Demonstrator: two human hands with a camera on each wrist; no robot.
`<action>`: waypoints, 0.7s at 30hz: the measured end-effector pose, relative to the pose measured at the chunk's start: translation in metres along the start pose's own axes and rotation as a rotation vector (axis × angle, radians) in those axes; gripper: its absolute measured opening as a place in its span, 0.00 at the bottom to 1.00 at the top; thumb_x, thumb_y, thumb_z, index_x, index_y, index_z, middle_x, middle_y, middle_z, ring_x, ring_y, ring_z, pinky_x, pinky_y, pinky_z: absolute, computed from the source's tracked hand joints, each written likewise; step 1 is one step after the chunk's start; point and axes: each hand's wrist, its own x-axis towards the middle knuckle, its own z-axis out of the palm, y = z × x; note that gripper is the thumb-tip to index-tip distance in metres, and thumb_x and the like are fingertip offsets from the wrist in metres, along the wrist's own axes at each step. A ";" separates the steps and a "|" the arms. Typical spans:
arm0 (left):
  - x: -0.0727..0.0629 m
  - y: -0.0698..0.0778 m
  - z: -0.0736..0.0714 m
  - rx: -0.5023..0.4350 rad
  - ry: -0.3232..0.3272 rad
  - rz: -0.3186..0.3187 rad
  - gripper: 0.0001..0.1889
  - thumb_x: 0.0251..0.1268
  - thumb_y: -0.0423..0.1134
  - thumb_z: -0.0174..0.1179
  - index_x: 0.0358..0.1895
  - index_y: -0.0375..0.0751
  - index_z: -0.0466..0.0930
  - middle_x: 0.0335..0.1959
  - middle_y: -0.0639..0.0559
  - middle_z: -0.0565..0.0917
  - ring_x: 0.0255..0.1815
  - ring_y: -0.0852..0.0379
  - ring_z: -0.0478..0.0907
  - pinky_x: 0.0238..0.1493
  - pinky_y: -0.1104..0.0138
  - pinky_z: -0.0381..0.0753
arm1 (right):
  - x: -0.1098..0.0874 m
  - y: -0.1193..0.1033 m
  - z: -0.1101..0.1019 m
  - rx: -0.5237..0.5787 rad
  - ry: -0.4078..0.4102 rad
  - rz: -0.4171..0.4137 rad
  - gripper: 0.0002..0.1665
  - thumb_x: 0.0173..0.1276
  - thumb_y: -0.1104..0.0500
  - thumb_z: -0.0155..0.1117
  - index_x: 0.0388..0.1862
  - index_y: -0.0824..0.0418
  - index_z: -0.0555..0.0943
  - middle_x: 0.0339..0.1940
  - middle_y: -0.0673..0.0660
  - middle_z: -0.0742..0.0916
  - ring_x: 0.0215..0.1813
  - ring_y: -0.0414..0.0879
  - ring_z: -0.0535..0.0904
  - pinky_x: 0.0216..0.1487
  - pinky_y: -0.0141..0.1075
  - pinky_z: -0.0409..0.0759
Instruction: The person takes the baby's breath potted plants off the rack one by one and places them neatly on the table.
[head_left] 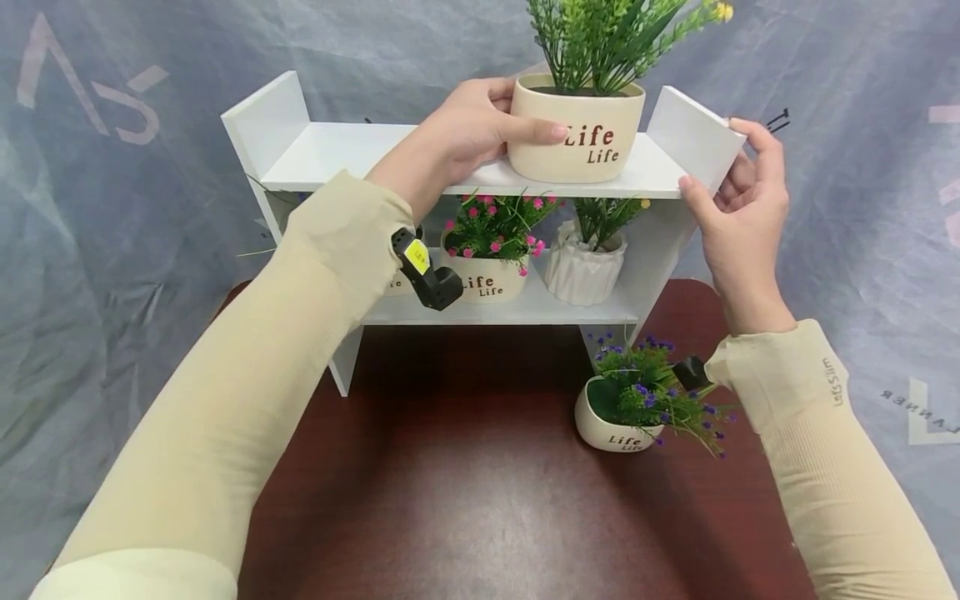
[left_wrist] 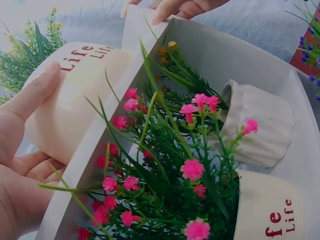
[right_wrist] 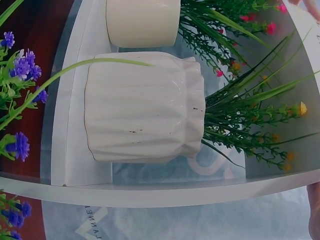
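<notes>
On the top board of a white shelf [head_left: 352, 154] stands a cream "Life" flower pot [head_left: 577, 158] with tall green plants and a yellow bloom. My left hand [head_left: 480, 125] grips this pot from its left side, thumb across the front and fingers behind. At the shelf's upper right, my right hand [head_left: 750, 192] holds the raised side panel [head_left: 693, 137], with the thumb on the near side and fingers at its outer edge. In the left wrist view, the left thumb [left_wrist: 37, 90] lies against the pot beside its lettering.
The middle board holds a cream pot with pink flowers [head_left: 487, 279], a white ridged pot [head_left: 585, 271] and another, mostly hidden pot. A pot with purple flowers [head_left: 622, 437] stands on the dark red table [head_left: 480, 500] below my right wrist. Grey cloth [head_left: 187, 50] hangs behind.
</notes>
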 end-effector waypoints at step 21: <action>-0.027 -0.002 -0.008 0.097 0.008 0.107 0.32 0.53 0.30 0.71 0.63 0.46 0.73 0.60 0.47 0.80 0.60 0.55 0.77 0.63 0.69 0.75 | 0.001 0.002 -0.001 0.015 -0.001 0.001 0.35 0.59 0.73 0.64 0.63 0.51 0.70 0.60 0.60 0.81 0.58 0.50 0.78 0.54 0.32 0.77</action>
